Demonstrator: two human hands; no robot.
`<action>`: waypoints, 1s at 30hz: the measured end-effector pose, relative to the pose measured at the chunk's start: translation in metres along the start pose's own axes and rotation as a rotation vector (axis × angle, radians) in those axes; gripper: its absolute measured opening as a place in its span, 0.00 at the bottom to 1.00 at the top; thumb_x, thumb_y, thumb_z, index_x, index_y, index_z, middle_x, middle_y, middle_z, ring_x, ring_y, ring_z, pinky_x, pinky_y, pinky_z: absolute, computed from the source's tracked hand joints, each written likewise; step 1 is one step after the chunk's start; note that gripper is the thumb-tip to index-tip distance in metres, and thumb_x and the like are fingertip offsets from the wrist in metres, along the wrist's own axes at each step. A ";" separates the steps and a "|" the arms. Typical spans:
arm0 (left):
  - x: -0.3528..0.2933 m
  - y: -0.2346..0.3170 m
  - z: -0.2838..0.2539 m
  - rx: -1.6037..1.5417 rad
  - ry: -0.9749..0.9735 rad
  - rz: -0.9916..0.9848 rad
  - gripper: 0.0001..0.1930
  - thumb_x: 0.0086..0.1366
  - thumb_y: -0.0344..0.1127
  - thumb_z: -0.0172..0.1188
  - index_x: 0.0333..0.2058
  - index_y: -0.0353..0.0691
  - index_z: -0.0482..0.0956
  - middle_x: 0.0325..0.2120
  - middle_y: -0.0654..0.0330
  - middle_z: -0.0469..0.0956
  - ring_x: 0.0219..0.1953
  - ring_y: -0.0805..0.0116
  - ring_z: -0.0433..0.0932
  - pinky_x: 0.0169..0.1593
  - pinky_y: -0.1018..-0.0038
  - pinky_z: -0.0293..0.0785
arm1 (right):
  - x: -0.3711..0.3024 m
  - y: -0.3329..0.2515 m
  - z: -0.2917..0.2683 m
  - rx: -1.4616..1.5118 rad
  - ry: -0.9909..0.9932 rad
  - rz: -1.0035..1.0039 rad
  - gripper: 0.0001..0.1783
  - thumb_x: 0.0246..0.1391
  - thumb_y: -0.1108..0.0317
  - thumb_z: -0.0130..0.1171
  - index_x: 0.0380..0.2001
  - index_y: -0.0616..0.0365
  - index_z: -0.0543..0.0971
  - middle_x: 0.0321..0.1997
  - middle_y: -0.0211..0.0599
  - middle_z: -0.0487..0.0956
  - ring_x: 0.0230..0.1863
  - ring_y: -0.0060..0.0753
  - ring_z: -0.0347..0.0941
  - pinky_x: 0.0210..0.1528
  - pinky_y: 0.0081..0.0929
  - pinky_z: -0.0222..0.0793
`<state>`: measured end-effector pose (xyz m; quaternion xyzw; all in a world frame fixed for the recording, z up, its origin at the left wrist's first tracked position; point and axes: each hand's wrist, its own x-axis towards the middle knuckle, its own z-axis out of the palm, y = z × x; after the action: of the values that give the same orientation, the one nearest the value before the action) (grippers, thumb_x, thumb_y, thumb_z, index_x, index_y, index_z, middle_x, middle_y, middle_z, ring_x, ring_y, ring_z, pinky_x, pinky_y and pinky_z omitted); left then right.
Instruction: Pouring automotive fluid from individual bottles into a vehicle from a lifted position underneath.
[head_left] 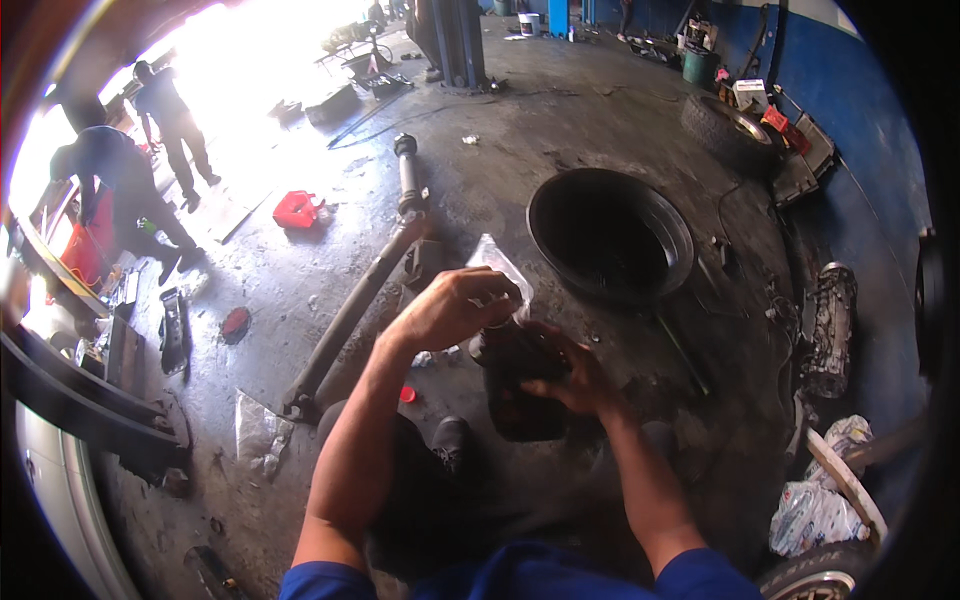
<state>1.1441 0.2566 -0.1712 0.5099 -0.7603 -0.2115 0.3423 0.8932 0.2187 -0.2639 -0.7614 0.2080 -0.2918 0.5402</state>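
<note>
Black, the bottle (520,412) I see has the right hand (573,376) wrapped round its side. Its long way points up to the left hand (462,302), curled by clear plastic (491,252); I can't tell if that pinches. Farther off sits a tub (668,232).

Long shaft (362,303) blocks left of our left hand (462,303), black tub (674,238) ahead of right hand (578,378); floor (560,120) beyond open.

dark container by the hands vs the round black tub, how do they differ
The dark container is smaller and narrower; the black tub is broad and round. The right hand grips the container, while the tub sits on the floor, untouched. Both are dark.
</note>
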 end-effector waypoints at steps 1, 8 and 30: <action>0.001 -0.003 0.002 -0.006 0.016 0.018 0.07 0.67 0.32 0.64 0.42 0.38 0.85 0.39 0.59 0.83 0.44 0.64 0.83 0.50 0.68 0.79 | -0.002 0.002 0.003 -0.031 0.026 -0.004 0.49 0.49 0.64 0.76 0.73 0.44 0.65 0.61 0.41 0.80 0.62 0.36 0.77 0.65 0.36 0.71; 0.002 0.006 0.002 -0.043 0.024 -0.100 0.09 0.70 0.34 0.64 0.44 0.36 0.83 0.38 0.59 0.80 0.44 0.71 0.82 0.48 0.69 0.80 | -0.015 -0.003 0.019 0.391 0.173 0.042 0.44 0.49 0.72 0.70 0.71 0.56 0.68 0.67 0.40 0.75 0.69 0.33 0.68 0.71 0.33 0.63; 0.005 0.005 0.055 0.214 0.127 0.098 0.05 0.66 0.25 0.63 0.41 0.38 0.82 0.39 0.55 0.79 0.44 0.55 0.82 0.47 0.64 0.79 | -0.025 0.017 0.021 0.482 0.344 0.188 0.38 0.52 0.66 0.68 0.68 0.55 0.70 0.65 0.41 0.75 0.68 0.37 0.69 0.71 0.35 0.63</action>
<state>1.0998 0.2528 -0.2034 0.5180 -0.7794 -0.0796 0.3434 0.8887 0.2441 -0.2904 -0.5283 0.2908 -0.4059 0.6867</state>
